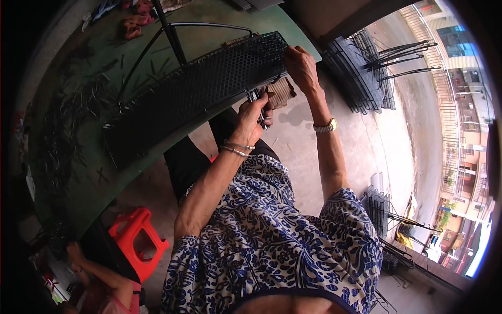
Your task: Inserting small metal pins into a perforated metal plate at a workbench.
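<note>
A long black perforated panel (209,78), with a honeycomb mesh and raised rim, lies across the green table. My left hand (250,119) is closed around a bundle of thin, shiny dark metal pieces (256,96), just below the panel's near edge. At the panel's right end, my right hand (300,65) is closed with fingertips pinched against the corner. Anything small between those fingertips is hidden. Under the near edge, beside the bundle, a piece of corrugated cardboard (282,93) sticks out. A black bent rod frame (209,24) rises behind the panel.
Many thin dark strips (78,120) litter the green table (104,201). Crumpled reddish cloth (137,23) lies at its far side. A red plastic stool (137,240) stands below left, near another person's arm (104,272). Stacked black wire racks (361,73) stand on the right floor.
</note>
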Available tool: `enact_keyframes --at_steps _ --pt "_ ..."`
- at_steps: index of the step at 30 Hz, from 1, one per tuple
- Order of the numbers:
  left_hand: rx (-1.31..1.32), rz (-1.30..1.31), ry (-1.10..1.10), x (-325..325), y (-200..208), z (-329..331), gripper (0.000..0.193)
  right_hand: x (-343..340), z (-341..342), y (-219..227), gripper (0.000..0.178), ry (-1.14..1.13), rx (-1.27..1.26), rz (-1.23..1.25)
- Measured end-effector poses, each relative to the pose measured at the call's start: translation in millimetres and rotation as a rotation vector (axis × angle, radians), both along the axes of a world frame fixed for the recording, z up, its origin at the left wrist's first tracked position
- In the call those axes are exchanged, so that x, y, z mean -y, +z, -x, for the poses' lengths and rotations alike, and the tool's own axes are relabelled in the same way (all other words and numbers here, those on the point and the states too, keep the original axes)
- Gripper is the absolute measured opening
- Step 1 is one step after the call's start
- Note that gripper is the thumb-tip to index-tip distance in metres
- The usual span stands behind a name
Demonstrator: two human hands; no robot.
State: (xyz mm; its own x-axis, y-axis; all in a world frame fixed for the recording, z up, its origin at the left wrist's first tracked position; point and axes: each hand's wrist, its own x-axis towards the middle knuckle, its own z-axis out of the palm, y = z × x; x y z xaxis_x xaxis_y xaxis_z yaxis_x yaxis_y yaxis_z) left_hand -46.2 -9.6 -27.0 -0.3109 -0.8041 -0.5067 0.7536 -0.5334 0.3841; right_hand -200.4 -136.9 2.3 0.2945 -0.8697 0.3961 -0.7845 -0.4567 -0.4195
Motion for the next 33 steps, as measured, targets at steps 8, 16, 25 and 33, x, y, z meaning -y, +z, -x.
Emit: enact_keyframes --at_steps 8,16,25,33 --pt "0.028 -0.003 0.007 -2 3 -2 0.017 -10 -1 -14 0.006 -0.089 0.076 0.121" --pt "0.019 -0.007 0.034 -1 0 -5 0.017 -21 -11 -15 0.008 -0.231 0.163 0.17" --pt "0.027 0.007 0.04 -1 -1 -7 0.016 -28 -4 -30 0.016 -0.382 0.086 0.172" --pt "0.077 0.066 0.067 -3 9 -5 0.014 -47 -10 -24 0.023 -0.448 -0.007 0.154"
